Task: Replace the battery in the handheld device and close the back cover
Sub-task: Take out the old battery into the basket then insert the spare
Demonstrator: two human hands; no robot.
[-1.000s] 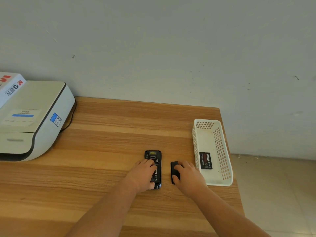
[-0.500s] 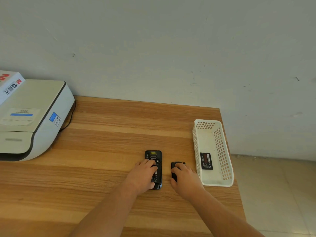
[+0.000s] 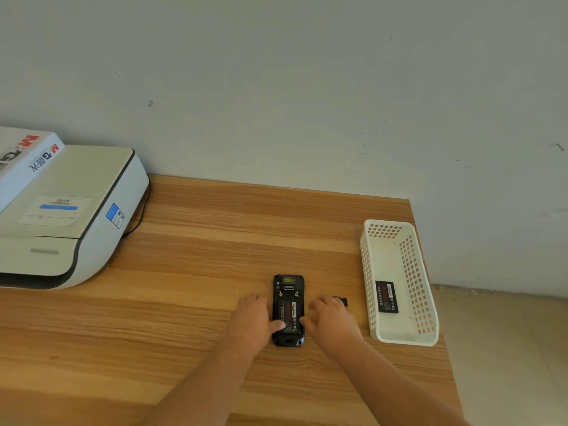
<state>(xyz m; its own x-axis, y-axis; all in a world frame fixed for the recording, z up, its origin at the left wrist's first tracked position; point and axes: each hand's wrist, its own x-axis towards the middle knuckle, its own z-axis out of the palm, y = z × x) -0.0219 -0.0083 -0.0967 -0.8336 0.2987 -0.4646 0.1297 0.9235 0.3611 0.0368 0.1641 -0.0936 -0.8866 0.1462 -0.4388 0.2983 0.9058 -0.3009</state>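
The black handheld device (image 3: 288, 290) lies back-up on the wooden table (image 3: 215, 241), its cover off. A battery (image 3: 287, 310) with a red label sits in its open compartment. My left hand (image 3: 253, 321) rests against the device's left side, with the thumb pressed on the battery's lower part. My right hand (image 3: 333, 321) lies flat to the right, fingers spread, its thumb touching the battery's lower right edge. The black back cover (image 3: 341, 301) lies under my right hand; only a corner shows. A second battery (image 3: 387, 297) lies in the white basket (image 3: 370, 272).
A white printer (image 3: 61, 216) with a box (image 3: 21, 158) on top fills the table's left side, its cable trailing behind. The basket stands by the table's right edge, with floor beyond. A wall runs along the back.
My left hand slid left off the device, uncovering the battery in the compartment. My right hand shifted left from the back cover until its thumb reached the device.
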